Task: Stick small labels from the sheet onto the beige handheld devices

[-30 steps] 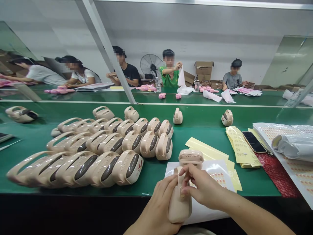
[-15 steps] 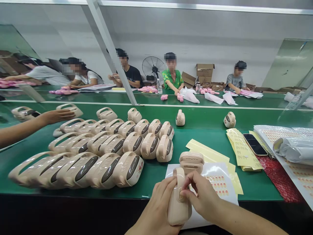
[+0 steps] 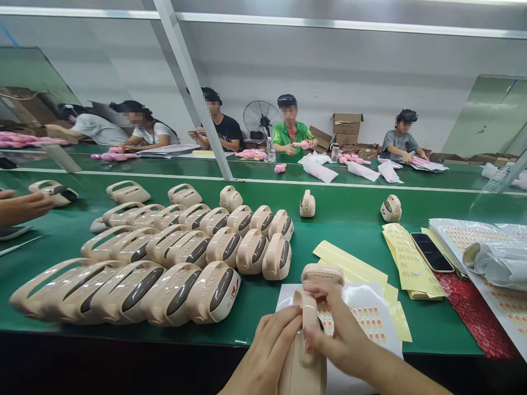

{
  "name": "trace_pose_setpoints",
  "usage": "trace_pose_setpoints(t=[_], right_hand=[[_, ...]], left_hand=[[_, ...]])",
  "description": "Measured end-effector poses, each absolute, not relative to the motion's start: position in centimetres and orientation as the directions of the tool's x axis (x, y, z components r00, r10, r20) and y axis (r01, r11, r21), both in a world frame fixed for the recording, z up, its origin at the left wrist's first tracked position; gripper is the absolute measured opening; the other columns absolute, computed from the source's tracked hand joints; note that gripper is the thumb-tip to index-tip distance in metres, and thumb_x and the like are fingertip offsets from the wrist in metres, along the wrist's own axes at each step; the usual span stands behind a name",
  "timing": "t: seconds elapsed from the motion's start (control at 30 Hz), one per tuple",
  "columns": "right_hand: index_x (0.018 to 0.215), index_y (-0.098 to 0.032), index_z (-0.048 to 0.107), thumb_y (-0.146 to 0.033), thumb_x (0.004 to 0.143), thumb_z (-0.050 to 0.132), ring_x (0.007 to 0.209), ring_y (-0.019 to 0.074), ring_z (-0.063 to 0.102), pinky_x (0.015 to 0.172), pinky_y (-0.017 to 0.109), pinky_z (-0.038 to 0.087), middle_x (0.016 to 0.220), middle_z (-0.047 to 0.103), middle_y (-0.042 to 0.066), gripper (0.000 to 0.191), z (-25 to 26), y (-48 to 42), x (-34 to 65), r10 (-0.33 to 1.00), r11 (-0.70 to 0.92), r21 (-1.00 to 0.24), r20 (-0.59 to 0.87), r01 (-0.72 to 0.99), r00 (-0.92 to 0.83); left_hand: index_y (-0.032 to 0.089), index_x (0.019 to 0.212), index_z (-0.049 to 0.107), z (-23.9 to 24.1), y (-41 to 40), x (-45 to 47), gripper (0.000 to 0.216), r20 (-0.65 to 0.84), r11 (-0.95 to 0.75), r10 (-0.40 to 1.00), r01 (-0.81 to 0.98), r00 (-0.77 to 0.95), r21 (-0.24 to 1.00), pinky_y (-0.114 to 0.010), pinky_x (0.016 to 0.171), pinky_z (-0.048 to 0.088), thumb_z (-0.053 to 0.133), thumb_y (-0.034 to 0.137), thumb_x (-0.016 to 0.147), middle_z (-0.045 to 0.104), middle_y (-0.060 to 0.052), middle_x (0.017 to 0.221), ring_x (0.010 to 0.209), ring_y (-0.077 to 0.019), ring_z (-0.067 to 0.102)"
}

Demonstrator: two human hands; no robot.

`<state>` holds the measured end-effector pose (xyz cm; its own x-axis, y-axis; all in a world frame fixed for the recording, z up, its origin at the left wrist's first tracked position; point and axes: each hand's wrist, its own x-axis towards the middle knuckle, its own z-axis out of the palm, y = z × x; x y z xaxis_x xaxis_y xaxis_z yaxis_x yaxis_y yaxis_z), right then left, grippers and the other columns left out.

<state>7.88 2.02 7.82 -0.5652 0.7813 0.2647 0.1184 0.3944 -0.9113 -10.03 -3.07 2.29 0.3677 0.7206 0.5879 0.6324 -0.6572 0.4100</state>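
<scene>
At the near edge of the green belt my left hand [image 3: 269, 351] wraps round the side of a beige handled speaker [image 3: 302, 356], standing on end. My right hand [image 3: 343, 337] is closed on the same speaker, with the thumb pressed against its handle strip. Just behind them another beige speaker [image 3: 323, 274] lies on a white sticker sheet [image 3: 370, 312] with rows of small orange stickers. The lower part of the held speaker is cut off by the frame.
Several rows of beige speakers [image 3: 164, 258] fill the belt to the left. Yellow backing strips [image 3: 407, 258], a black phone [image 3: 431, 251] and rolled sticker sheets [image 3: 494, 258] lie to the right. A co-worker's hand [image 3: 22, 207] is at far left; people sit across the belt.
The held speaker has dropped lower and nearer to me. The co-worker's arm on the left reached to a speaker, then drew back toward the left edge. The view has tilted down a little.
</scene>
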Motion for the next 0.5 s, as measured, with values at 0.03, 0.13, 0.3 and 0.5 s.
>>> trace_pose_setpoints(t=[0.03, 0.13, 0.3, 0.5], right_hand=[[0.117, -0.021, 0.045, -0.030, 0.080, 0.053, 0.110, 0.0226, 0.050, 0.096, 0.041, 0.040, 0.117, 0.055, 0.010, 0.039, 8.0, 2.4, 7.9, 0.792, 0.359, -0.928, 0.249, 0.096, -0.558], [0.118, -0.023, 0.048, -0.032, 0.083, 0.053, 0.109, 0.0221, 0.051, 0.096, 0.041, 0.040, 0.119, 0.055, 0.009, 0.036, 8.0, 3.2, 8.1, 0.808, 0.277, -0.959, 0.203, 0.053, -0.552], [0.128, -0.027, 0.044, -0.037, 0.087, 0.049, 0.125, 0.0237, 0.039, 0.105, 0.043, 0.032, 0.136, 0.044, 0.008, 0.043, 7.8, 3.3, 8.3, 0.797, 0.258, -0.966, 0.205, 0.013, -0.569], [0.140, -0.027, 0.028, -0.036, 0.087, 0.050, 0.133, 0.0239, 0.029, 0.109, 0.043, 0.023, 0.145, 0.032, 0.008, 0.058, 7.5, 4.3, 8.1, 0.725, 0.360, -0.933, 0.273, 0.011, -0.632]], left_hand=[[0.025, 0.137, 0.030, 2.3, -2.9, -10.0, 0.092, 0.597, -0.666, 0.711, 0.628, 0.373, 0.401, -0.042, 0.080, 0.046, 0.070, 0.040, 0.055, 0.059, -0.014, 0.118, 0.097, -0.0353, 0.058], [0.026, 0.137, 0.030, 2.8, -2.4, -9.7, 0.088, 0.610, -0.635, 0.718, 0.673, 0.334, 0.379, -0.041, 0.079, 0.045, 0.068, 0.042, 0.059, 0.061, -0.014, 0.115, 0.094, -0.0344, 0.059], [0.027, 0.133, 0.039, 4.6, -2.1, -8.8, 0.065, 0.620, -0.546, 0.752, 0.737, 0.223, 0.398, -0.039, 0.078, 0.044, 0.059, 0.032, 0.071, 0.064, -0.012, 0.111, 0.093, -0.0326, 0.060], [0.030, 0.131, 0.043, 7.4, -1.7, -8.1, 0.060, 0.636, -0.507, 0.764, 0.709, 0.107, 0.490, -0.040, 0.086, 0.039, 0.054, 0.014, 0.075, 0.063, -0.009, 0.116, 0.103, -0.0328, 0.057]])
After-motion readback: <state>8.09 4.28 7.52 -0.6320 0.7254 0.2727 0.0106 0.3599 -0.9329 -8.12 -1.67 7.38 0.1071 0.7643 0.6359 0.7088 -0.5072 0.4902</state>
